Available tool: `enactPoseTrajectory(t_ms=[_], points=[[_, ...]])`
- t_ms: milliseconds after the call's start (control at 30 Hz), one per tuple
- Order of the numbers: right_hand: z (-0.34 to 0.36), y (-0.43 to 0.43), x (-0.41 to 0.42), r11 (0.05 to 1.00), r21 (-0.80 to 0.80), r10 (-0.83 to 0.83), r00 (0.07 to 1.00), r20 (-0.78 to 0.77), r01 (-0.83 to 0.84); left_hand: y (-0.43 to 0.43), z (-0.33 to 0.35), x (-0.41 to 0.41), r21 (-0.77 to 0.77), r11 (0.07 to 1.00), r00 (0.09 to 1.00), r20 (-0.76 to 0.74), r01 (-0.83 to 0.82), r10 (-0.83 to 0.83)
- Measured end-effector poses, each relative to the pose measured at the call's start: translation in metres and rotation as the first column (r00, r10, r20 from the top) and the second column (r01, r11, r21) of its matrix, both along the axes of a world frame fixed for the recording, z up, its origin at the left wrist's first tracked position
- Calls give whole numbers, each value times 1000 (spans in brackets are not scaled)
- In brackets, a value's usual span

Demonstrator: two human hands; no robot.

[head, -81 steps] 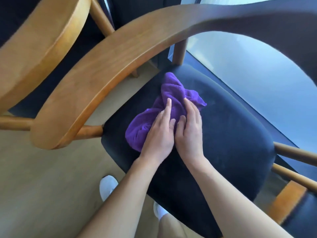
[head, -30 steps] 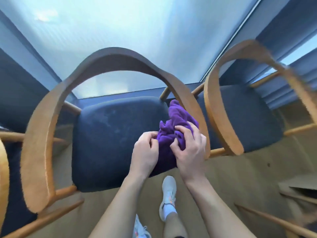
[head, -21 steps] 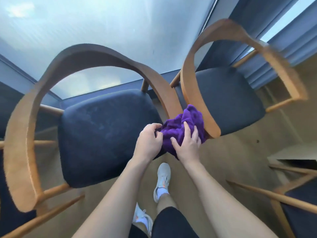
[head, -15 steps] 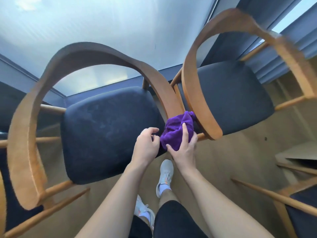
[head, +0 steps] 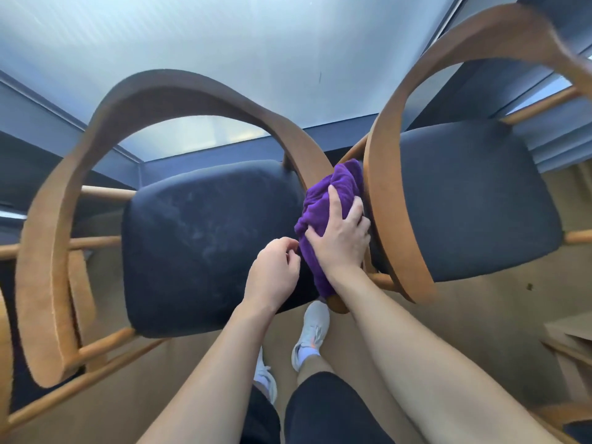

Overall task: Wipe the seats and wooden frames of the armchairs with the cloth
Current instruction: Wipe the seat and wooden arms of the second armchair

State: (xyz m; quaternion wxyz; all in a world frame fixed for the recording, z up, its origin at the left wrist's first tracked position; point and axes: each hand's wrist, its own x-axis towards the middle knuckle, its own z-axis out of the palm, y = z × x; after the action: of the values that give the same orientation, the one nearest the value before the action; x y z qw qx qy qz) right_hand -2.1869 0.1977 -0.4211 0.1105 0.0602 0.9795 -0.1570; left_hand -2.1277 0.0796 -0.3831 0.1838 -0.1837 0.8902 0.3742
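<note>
A purple cloth (head: 333, 200) is bunched over the right arm of the curved wooden frame (head: 179, 91) that rings the nearer dark seat (head: 198, 238). It is wedged in the narrow gap between that arm and the wooden arm (head: 381, 193) of a second armchair (head: 464, 200) just beside it. The cloth is gripped by the right hand (head: 341, 240) — fingers spread and curled over the top of the bundle, thumb dug into its left fold — and is pressed against the wood. The left hand (head: 275, 274) is held over the right edge of the nearer seat, its fingers curled with the tips close to the cloth; whether an edge of the fabric is pinched cannot be told. Pale smears are seen on that seat. Below the forearms, a white trainer (head: 312, 334) is planted on the tan floor (head: 480, 322).
</note>
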Motion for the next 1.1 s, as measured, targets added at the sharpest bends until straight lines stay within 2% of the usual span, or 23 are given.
enactPoseTrajectory(t_ms=[100, 167, 233, 300, 433, 533, 600, 733, 833, 967, 1100], points=[[-1, -11, -32, 999, 2, 47, 999, 10, -47, -6, -7, -20, -197, 978, 984, -151, 64, -95], [-3, -11, -34, 999, 11, 52, 999, -7, -52, -10, -9, -45, -253, 965, 963, -235, 73, -135], [-5, -6, -26, 999, 10, 49, 998, -34, -49, -16, -8, -77, -304, 946, 946, -258, 111, -194], [-8, -1, -14, 999, 4, 40, 998, -46, -40, -26, -8, -113, -370, 907, 923, -238, 201, -302], [-10, 2, 15, 999, 38, -10, 998, -56, 13, -48, -18, -171, -479, 793, 873, -104, 376, -476], [-9, 3, 36, 997, 59, -43, 997, -60, 47, -56, -25, -183, -500, 709, 819, 1, 498, -574], [-8, 2, 41, 995, 67, -66, 996, -62, 71, -61, -27, -180, -491, 688, 795, 15, 535, -607], [-6, -3, 13, 997, 24, -75, 996, -42, 77, -75, -25, -186, -406, 734, 785, -62, 544, -617], [-5, -14, -42, 1000, -21, 9, 999, -43, -10, -87, -17, -204, -317, 803, 825, -97, 504, -556], [-5, -50, -124, 991, 4, 137, 990, -38, -137, -95, -4, -213, -235, 854, 863, -96, 464, -496], [-6, -78, -164, 976, 33, 214, 977, 1, -214, -96, -6, -214, -269, 900, 919, -104, 342, -381]])
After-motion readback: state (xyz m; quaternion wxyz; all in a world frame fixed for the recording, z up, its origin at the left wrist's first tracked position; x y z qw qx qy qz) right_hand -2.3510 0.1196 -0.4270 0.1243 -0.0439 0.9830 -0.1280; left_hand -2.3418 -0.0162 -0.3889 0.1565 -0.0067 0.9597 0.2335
